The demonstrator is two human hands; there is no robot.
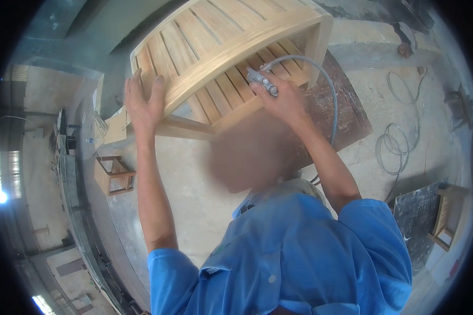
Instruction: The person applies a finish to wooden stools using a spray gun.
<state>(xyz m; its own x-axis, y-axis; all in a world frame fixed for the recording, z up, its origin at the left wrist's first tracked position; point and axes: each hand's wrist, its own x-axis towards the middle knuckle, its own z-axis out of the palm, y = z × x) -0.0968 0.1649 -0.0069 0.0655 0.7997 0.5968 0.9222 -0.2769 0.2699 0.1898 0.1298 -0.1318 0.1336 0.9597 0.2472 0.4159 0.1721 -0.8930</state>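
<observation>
A pale wooden two-tier slatted table [205, 31] stands in front of me, with a slatted top and a lower slatted shelf [220, 94]. My left hand [144, 102] rests at its near left corner, fingers stretched out and thumb apart. In my right hand [285, 97] is a small silver air gun [263, 81], gripped over the lower shelf near the right legs. A grey hose [333, 97] runs from the gun, loops right and drops toward the floor. The gun's nozzle tip is hard to make out.
Beneath the table's right side lies a worn brown board [347, 105]. Coiled hose [394, 149] lies on the concrete floor at right. A small wooden frame [114, 175] stands at left, and a dark panel [418, 220] with another wooden piece [449, 218] sits at lower right.
</observation>
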